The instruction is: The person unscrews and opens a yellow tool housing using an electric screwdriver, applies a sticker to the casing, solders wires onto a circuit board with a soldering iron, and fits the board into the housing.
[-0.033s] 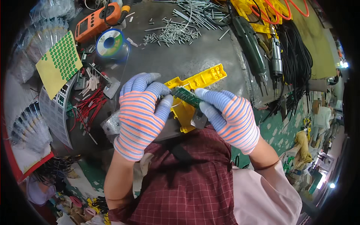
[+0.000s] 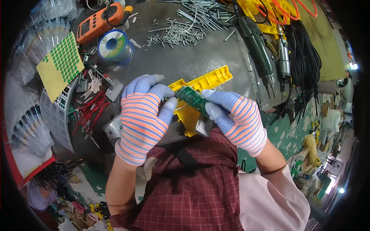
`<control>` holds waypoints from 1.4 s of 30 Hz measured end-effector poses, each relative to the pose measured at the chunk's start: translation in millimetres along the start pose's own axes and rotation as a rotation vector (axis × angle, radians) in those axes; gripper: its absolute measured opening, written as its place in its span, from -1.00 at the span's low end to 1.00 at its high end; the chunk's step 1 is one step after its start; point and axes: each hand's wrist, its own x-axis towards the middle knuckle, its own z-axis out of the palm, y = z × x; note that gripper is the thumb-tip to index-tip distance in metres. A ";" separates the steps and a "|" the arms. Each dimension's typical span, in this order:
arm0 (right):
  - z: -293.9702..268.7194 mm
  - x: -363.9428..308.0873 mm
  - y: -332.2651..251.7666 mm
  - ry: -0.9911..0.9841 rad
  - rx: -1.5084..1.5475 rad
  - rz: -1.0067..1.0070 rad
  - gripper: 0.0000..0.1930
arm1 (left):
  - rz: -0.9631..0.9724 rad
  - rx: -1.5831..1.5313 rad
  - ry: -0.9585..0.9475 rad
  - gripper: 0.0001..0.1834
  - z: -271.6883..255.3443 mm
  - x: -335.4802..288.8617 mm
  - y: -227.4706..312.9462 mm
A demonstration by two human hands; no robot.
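Observation:
A small green circuit board (image 2: 191, 98) is held up between my two gloved hands, tilted with its printed face upward. My right hand (image 2: 241, 121) pinches its right end between thumb and fingers. At the opposite end, my left hand (image 2: 142, 115) has thumb and index finger closed on the board's edge. Both gloves are striped orange and blue-grey. Beneath the board lies a yellow plastic housing half (image 2: 210, 81), its ribbed inside facing up and partly hidden by the board. A thin white wire shows below the board, and a pale flat piece (image 2: 202, 127) sits by the housing's lower end.
Screws (image 2: 177, 36) are heaped at the back. A solder spool (image 2: 112, 44) and an orange meter (image 2: 101, 23) stand at back left, near a green-dotted sticker sheet (image 2: 63, 65) and red wires (image 2: 91, 109). Electric screwdrivers (image 2: 256, 48) and black cables (image 2: 304, 61) lie on the right.
The circuit board has tipped so more of its printed face shows. Both hands have shifted only slightly, keeping their grip.

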 end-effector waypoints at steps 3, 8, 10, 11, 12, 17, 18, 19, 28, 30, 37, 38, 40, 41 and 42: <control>3.1 -4.0 10.2 -0.050 0.333 0.237 -0.72 | 0.019 0.077 0.012 -0.87 -6.5 5.0 0.7; 6.5 -8.1 20.1 -0.098 0.649 0.561 -0.68 | 0.132 0.427 -0.194 -0.91 -6.3 26.9 12.0; 7.3 -6.2 13.8 -0.136 0.697 0.555 -0.68 | 0.092 0.512 -0.287 -0.88 -13.5 32.4 21.5; 7.7 -5.3 10.3 -0.160 0.740 0.561 -0.68 | 0.048 0.610 -0.430 -0.86 -20.9 36.1 28.9; 7.4 -6.3 13.6 -0.143 0.736 0.572 -0.68 | 0.042 0.681 -0.583 -0.85 -17.0 45.2 29.7; 9.7 -10.4 25.5 -0.078 0.844 0.617 -0.67 | -0.019 0.372 -0.372 -0.82 6.3 29.5 5.5; 10.6 -9.4 24.7 -0.076 0.849 0.614 -0.67 | -0.147 0.154 -0.254 -0.76 11.1 11.9 1.1; 11.1 -8.3 24.3 -0.101 0.871 0.623 -0.67 | -0.274 -0.067 -0.133 -0.70 12.2 -1.7 1.0; 12.3 -1.9 20.6 -0.111 0.863 0.646 -0.69 | 0.082 0.393 -0.086 -0.73 11.0 -9.8 34.0; 14.6 -1.5 22.1 -0.097 0.843 0.631 -0.69 | -0.020 0.233 0.093 -0.81 22.2 -16.4 21.8; 25.7 1.1 18.6 -0.043 0.831 0.586 -0.70 | -0.027 0.007 0.421 -0.80 42.6 -52.7 9.9; 27.1 1.0 19.1 -0.030 0.847 0.578 -0.70 | 0.018 0.015 0.391 -0.80 41.1 -53.2 9.8; 29.8 2.2 22.2 -0.033 0.860 0.576 -0.70 | 0.108 0.029 0.362 -0.81 40.0 -57.0 3.8; 30.6 3.0 23.6 -0.033 0.874 0.576 -0.69 | 0.178 0.118 0.357 -0.79 39.8 -61.3 3.2; 29.6 2.2 21.4 -0.025 0.868 0.576 -0.69 | 0.256 0.198 0.354 -0.76 38.5 -67.2 4.2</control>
